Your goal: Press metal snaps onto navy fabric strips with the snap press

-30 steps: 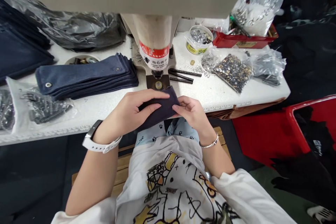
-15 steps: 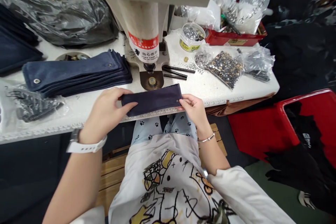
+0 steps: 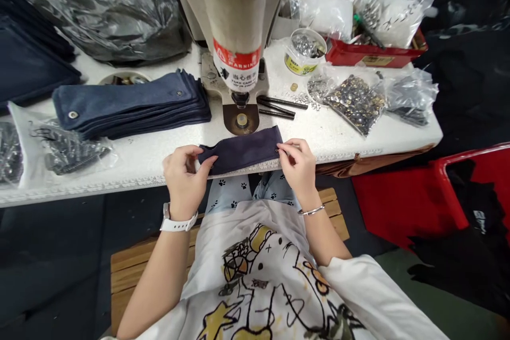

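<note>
A dark navy fabric strip (image 3: pixel 241 150) lies flat along the front edge of the white table (image 3: pixel 139 162), just below the press machine's brass die (image 3: pixel 240 118). My left hand (image 3: pixel 184 175) pinches the strip's left end with thumb and fingers. At the right end my right hand (image 3: pixel 298 166) pinches the corner, where a small metal snap shows. A printed ruler runs along the table edge under the strip.
A stack of navy strips with snaps (image 3: pixel 131 106) lies left of the machine column (image 3: pixel 237 48). Black springs (image 3: pixel 281 107), a tin of fasteners (image 3: pixel 305 52), bags of studs (image 3: pixel 354 98) and a red tray (image 3: pixel 370 54) sit right. A red crate (image 3: pixel 446 191) stands at the floor.
The strip was bunched between both hands under the die; it now lies stretched flat along the table edge, both hands having pulled apart to its ends.
</note>
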A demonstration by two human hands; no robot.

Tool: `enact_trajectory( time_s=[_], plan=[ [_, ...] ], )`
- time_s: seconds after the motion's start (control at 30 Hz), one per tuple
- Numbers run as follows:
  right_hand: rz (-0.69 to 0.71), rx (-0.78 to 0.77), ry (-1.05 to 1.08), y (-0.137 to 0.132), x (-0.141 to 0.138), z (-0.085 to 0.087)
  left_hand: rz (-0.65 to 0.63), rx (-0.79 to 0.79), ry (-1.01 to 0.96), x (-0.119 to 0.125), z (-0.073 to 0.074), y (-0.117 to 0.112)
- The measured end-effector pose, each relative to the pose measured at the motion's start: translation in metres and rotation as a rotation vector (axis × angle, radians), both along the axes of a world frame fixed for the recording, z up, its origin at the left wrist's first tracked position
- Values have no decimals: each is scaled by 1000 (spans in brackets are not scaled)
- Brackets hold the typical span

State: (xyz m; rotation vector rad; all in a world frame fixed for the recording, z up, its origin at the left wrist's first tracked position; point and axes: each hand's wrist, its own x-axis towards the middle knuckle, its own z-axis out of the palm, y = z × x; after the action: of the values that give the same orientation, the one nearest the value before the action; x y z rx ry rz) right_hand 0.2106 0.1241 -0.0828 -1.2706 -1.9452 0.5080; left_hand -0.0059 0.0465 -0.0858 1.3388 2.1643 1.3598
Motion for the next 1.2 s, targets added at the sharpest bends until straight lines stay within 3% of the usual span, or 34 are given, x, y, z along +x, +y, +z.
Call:
enact_trajectory(
  time_s=[0.13, 0.5, 0.67, 0.97, 1.2],
  plan=[
    [16, 55, -68, 0, 3, -1, -41, 130, -245, -2, 13, 3],
    [14, 43, -53, 0, 5, -4, -316, -48, -578, -23, 21, -11],
    [44, -4, -57, -1, 8, -2, -339, -45, -599, -24, 20, -11],
    [90, -221, -27, 2, 12, 5, -341, -73, -615, -30, 16, -11],
    [111, -264, 5, 5, 14, 7, -214, -136, -509, -26, 16, -12]
  ],
)
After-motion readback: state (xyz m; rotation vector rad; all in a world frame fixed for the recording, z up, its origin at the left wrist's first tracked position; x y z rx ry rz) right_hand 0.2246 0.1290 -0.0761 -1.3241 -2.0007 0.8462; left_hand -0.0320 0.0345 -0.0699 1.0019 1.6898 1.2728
